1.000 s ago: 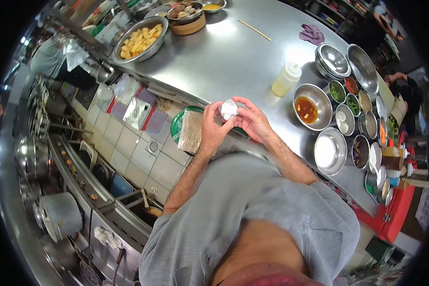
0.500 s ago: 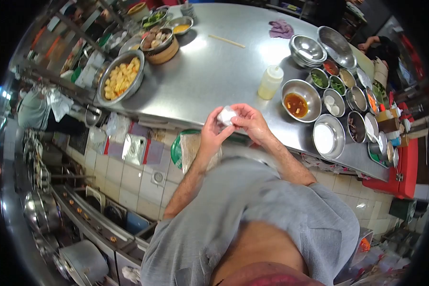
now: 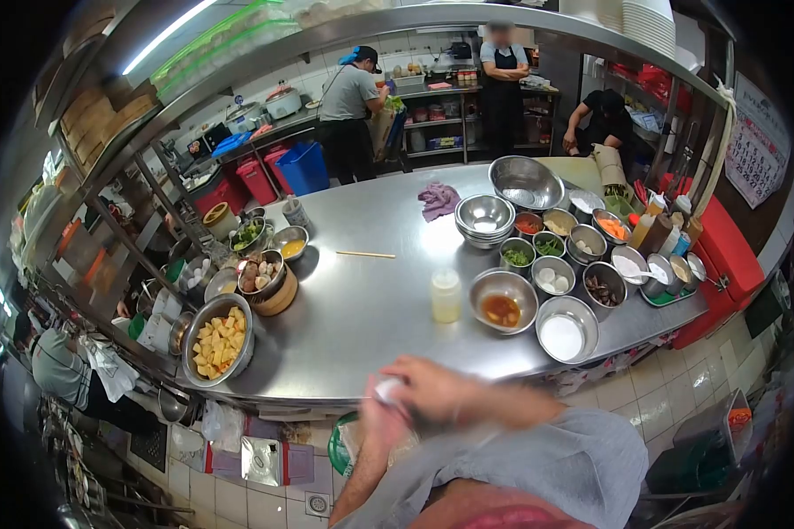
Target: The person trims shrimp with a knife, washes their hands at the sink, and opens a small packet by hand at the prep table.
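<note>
At the near edge of the steel table [image 3: 353, 304], my two hands are together around a small white wad [image 3: 387, 389]. It looks like crumpled cloth or paper; motion blur hides which. My left hand [image 3: 383, 420] is closed around it from the left and below. My right hand [image 3: 428, 388] is smeared by motion, its fingers pressed onto the wad from the right. Just beyond my hands stands a squeeze bottle [image 3: 445, 297] of yellowish liquid. Nearby is a metal bowl [image 3: 483, 284] with brown sauce.
Cut yellow pieces fill a large bowl [image 3: 249, 339] at left, near a bowl of mushrooms [image 3: 280, 284]. A thin stick [image 3: 365, 255] and purple cloth [image 3: 438, 200] lie farther back. Several ingredient bowls crowd the right, including white powder [image 3: 567, 338]. Co-workers stand beyond the table.
The view has tilted up, bringing the far side of the kitchen and co-workers into sight. My hands stay together on the white wad, now blurred, with the right hand covering more of it.
</note>
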`<state>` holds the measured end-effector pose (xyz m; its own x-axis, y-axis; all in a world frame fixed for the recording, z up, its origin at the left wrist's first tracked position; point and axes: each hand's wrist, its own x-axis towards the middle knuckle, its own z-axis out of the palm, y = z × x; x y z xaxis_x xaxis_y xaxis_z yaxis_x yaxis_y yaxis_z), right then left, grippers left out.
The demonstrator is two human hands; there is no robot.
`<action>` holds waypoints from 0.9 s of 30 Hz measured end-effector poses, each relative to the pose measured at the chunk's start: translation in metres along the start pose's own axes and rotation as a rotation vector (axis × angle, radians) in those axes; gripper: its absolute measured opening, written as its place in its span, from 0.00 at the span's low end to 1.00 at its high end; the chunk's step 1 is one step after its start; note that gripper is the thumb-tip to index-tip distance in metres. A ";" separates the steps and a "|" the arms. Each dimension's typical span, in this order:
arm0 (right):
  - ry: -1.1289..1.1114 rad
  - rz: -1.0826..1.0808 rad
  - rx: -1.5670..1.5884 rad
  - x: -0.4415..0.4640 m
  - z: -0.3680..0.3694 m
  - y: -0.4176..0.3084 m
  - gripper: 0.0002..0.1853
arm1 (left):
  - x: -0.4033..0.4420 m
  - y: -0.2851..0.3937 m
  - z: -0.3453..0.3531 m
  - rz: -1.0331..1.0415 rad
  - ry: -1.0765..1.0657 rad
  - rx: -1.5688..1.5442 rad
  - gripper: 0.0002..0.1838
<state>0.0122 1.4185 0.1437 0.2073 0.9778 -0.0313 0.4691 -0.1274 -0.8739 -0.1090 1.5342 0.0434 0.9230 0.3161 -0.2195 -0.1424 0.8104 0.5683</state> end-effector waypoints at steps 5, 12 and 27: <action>0.010 -0.019 -0.052 -0.009 -0.002 -0.019 0.28 | -0.009 0.008 0.030 -0.007 0.189 -0.083 0.25; 0.291 0.211 0.510 0.023 0.039 0.039 0.18 | 0.001 -0.007 -0.009 0.352 -0.130 0.241 0.29; -0.120 -0.071 -0.088 0.026 0.001 0.008 0.17 | -0.024 0.000 0.002 0.065 -0.194 -0.106 0.30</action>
<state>0.0201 1.4427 0.1353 0.0691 0.9971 -0.0329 0.5531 -0.0657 -0.8305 -0.1306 1.5254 0.0506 0.9607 0.2766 -0.0225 -0.2309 0.8419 0.4878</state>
